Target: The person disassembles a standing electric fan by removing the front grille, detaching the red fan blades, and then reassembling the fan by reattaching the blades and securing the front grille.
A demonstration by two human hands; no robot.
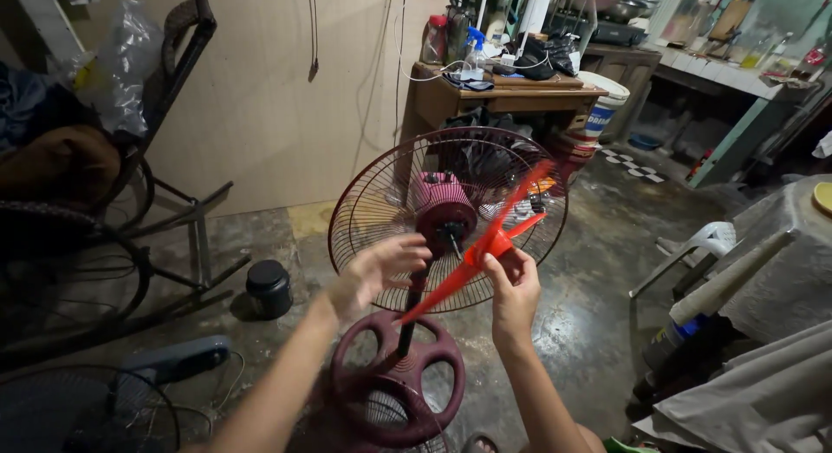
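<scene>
A cluttered home workroom with a stained concrete floor [598, 306]. At upper centre of the frame, a wooden table [503, 96] holds bottles; at upper right, a kitchen counter [719, 72].

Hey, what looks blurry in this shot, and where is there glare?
Head view: the left hand and the red fan blade are motion-smeared; the right hand is sharper. The wet concrete floor shows dull glare; the left edge lies in deep shadow.

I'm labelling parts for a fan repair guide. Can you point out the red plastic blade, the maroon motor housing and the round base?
Red plastic fan blade [485, 245], head view: on its hub.
Maroon motor housing [440, 203], head view: front face.
Round maroon base [394, 379], head view: centre spoke.
</scene>
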